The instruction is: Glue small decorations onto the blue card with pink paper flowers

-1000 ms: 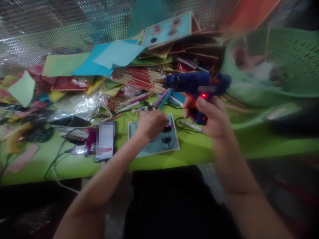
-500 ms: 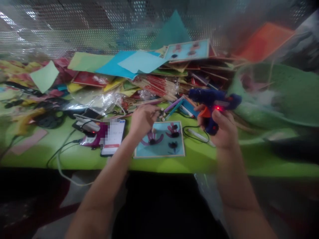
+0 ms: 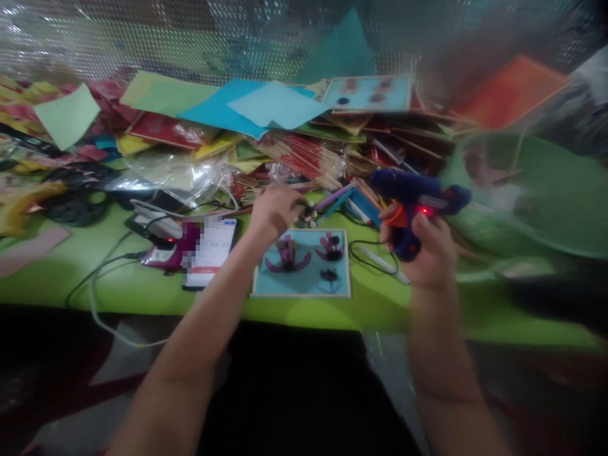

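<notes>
My right hand (image 3: pixel 430 244) is wrapped round a dark blue glue gun (image 3: pixel 408 190) with an orange trigger and a lit red light, held above the table. My left hand (image 3: pixel 278 209) reaches past the card to a small heap of pale and dark bits (image 3: pixel 310 215); its fingers are bent together, and anything between them is hidden. Just below that hand lies a light blue card (image 3: pixel 270 282) with a pale border, flat on the table. On it are purple and pink paper shapes with dark round parts, and a smaller dark flower shape at lower right.
Left of the card lies a phone (image 3: pixel 209 259), beside a purple power strip (image 3: pixel 161 253) with plugs and cables. Coloured paper sheets (image 3: pixel 280 104), sticks and plastic bags pile up behind. A green basin (image 3: pixel 536 196) stands at right. A cable (image 3: pixel 380 253) loops near the glue gun.
The view has shifted slightly. My left hand stays by the small heap, its fingers moving a little. My right hand keeps hold of the glue gun in nearly the same place.
</notes>
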The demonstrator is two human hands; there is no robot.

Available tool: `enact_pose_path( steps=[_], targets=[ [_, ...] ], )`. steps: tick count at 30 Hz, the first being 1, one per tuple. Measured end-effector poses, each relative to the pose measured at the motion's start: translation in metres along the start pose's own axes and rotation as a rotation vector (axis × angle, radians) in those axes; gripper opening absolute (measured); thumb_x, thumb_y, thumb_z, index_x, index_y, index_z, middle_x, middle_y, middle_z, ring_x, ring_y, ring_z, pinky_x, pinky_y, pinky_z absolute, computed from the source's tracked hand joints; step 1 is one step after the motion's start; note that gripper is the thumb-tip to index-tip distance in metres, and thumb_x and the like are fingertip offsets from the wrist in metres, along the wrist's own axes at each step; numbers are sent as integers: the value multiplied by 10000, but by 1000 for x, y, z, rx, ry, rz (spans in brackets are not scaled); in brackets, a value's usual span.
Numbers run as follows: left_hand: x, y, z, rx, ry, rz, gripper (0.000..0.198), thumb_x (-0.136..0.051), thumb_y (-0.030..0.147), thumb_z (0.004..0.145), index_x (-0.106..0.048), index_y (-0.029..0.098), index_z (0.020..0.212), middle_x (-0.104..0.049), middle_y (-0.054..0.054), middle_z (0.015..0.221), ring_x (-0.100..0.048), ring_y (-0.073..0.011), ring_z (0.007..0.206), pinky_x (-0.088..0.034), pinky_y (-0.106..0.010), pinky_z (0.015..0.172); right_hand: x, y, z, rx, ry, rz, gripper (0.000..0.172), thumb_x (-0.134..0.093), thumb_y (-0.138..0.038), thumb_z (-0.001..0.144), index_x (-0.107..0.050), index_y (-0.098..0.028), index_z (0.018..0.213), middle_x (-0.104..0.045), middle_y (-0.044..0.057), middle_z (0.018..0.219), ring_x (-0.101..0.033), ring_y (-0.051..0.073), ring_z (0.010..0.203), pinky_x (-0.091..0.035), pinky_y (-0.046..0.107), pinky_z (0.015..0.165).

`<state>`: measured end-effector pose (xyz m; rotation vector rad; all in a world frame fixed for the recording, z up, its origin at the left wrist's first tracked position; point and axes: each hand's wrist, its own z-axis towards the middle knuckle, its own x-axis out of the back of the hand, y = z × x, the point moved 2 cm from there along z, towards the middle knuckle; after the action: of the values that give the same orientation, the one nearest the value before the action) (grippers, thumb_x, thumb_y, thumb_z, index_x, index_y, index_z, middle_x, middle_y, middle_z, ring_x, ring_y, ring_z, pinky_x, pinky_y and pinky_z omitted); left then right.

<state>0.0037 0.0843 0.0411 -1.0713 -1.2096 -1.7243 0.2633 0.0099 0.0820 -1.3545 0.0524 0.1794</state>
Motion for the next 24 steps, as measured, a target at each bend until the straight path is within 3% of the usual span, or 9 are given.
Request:
enact_pose_path(
  steps=[4,8,13,20,24],
  targets=[
    [5,-9,13,48,19,46,279,-610,252,862,-796,269,1069,-757,-87,1143,-596,-346,1191,-438,-507,1024,0,1,0,-13,3,-12,429,-704,-621,809,-758,-204,891,-643,37,666,-585,156,562,-399,274,434],
    [-3,-6,25,18,-54,99,299,-602,198,825,-807,257,1034,-751,-104,1153,-600,-352,1202,-440,-503,1005,1,4,0,-32,-2,-24,417,-694,-612,818,-759,-208,900,-647,38,668,-556,150,537,-384,276,431],
    [-10,-6,30,6,-33,121,280,-599,183,801,-814,274,957,-771,-94,1077,-633,-345,1147,-453,-487,950,1,5,0,-42,11,-33,409,-703,-611,804,-748,-215,894,-659,37,692,-545,149,532,-399,286,451],
    [-9,-4,31,23,-30,63,228,-621,193,792,-802,244,920,-772,-121,1078,-663,-361,1114,-459,-483,938,-1,5,0,-47,-12,-20,411,-704,-590,812,-753,-192,901,-645,34,672,-548,144,542,-394,272,452],
    [-9,-9,30,72,24,-48,207,-584,242,867,-768,261,961,-779,-85,1052,-689,-317,1045,-484,-431,906,1,8,2,-57,10,-49,417,-710,-618,789,-733,-212,877,-667,41,712,-578,160,553,-396,280,435]
  ],
)
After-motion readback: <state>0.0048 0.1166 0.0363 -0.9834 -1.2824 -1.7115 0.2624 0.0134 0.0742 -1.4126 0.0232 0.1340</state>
